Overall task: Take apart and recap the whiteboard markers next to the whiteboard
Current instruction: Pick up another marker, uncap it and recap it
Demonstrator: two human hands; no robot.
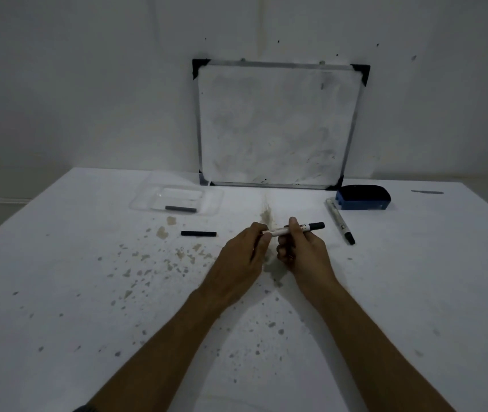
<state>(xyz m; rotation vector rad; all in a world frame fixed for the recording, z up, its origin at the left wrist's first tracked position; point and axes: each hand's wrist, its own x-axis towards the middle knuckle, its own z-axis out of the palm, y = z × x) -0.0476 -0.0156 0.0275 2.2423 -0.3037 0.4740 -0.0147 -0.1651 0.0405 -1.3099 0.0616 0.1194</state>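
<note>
though gripped by both hands [278, 248], marker [311, 226] midsection hidden

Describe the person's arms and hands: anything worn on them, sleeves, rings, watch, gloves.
Both the left hand and the right hand are bare, with no gloves. Both forearms are uncovered from wrist to the frame's bottom edge. No watch or bracelet shows on either wrist. A bit of dark cloth, maybe a sleeve, shows at the left arm's bottom corner. Rings cannot be made out.

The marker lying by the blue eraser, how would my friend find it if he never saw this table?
Start at the whiteboard leaning on the wall, then drop to the blue eraser at its bottom right corner. The marker lies on the table just left of the eraser, black cap pointing toward the person. It is the only marker not in anyone's hands.
</note>
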